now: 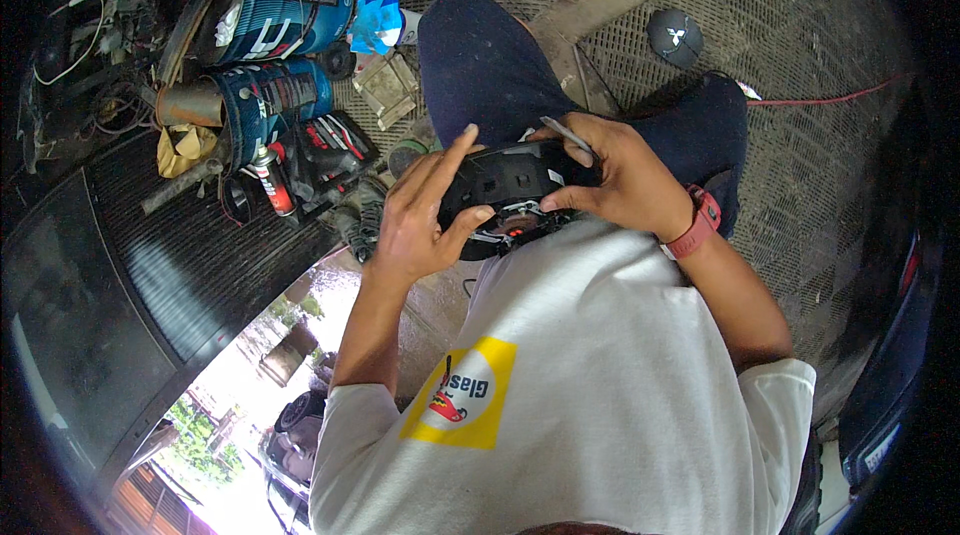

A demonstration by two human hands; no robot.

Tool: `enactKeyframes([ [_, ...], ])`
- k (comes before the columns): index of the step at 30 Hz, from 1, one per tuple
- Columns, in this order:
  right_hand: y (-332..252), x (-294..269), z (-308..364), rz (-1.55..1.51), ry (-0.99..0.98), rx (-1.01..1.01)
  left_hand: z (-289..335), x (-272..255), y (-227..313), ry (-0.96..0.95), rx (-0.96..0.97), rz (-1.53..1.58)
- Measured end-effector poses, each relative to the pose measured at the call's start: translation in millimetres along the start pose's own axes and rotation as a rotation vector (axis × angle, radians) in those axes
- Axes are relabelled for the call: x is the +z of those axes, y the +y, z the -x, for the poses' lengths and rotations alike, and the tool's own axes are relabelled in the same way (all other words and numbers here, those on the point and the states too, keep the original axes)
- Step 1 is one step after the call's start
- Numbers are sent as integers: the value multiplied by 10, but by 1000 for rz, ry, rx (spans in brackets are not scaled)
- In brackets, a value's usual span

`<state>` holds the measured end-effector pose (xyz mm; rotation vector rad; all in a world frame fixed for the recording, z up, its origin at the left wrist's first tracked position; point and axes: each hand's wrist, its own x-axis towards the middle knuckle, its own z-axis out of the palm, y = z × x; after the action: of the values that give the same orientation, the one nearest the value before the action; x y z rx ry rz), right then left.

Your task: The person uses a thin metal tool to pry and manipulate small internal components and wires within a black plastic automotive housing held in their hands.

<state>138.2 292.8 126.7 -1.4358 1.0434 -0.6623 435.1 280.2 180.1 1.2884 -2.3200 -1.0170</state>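
A black plastic housing [503,178] with a metal and reddish mechanism showing in its near side is between my two hands, in front of my white shirt. My left hand [420,205] grips its left end, thumb on the near edge and index finger stretched along the far side. My right hand [622,170] holds the right end, with its thumb pressed near the mechanism. A slim grey tool [567,139] sticks out between the fingers of the right hand; its kind is not clear. The fingers beneath the housing are hidden.
Blue drums [300,10] stand at the far left, with a red-and-white spray can [272,182] and a black tool case [335,150] nearer. A round dark object with a white emblem [676,39] lies on the perforated matting, near a red cord [830,98].
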Motion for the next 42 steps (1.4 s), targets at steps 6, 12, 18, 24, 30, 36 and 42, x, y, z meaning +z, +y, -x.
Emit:
enactKeyframes([
  [6, -104, 181, -82, -11, 204, -264, -21, 24, -36, -9, 51, -74],
  [12, -343, 15, -202, 144, 56, -116, -27, 18, -32, -30, 72, -125],
  [18, -418, 110, -196, 220, 111, -94, -57, -3, -39, -59, 68, -149],
  [24, -338, 199, -161, 223, 173, -151, -104, -57, -49, -131, 45, -131],
  [30, -294, 217, -182, 263, 168, -181, -394, -266, 150, -297, -91, 15],
  [36, -325, 204, -191, 248, 161, -187, -610, -336, -28, -444, -23, 5],
  [42, -347, 184, -165, 239, 166, -172, -764, -411, 14, -519, 12, 14],
])
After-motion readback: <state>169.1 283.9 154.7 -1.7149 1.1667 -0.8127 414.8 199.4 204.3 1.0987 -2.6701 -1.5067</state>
